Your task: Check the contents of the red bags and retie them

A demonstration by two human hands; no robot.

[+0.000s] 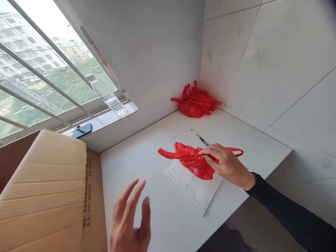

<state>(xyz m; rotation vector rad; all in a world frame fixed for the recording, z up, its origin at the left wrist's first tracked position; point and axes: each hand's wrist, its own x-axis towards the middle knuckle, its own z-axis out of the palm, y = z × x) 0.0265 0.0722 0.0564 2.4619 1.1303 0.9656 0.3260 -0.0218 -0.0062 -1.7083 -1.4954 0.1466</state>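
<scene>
Pinched in my right hand is the gathered middle of a red plastic bag, its handle loops sticking out to the left and right. The bag is over a white sheet of paper with faint writing on it; I cannot tell whether the two touch. Just behind the bag lies a pen, its near end close to my right fingers. Nothing is in my left hand, which hovers above the table's front left part with fingers apart.
A heap of red plastic bags sits in the far corner of the white table. To the left stands an open cardboard box. The windowsill holds a phone and a clear water bottle. Walls border the table behind.
</scene>
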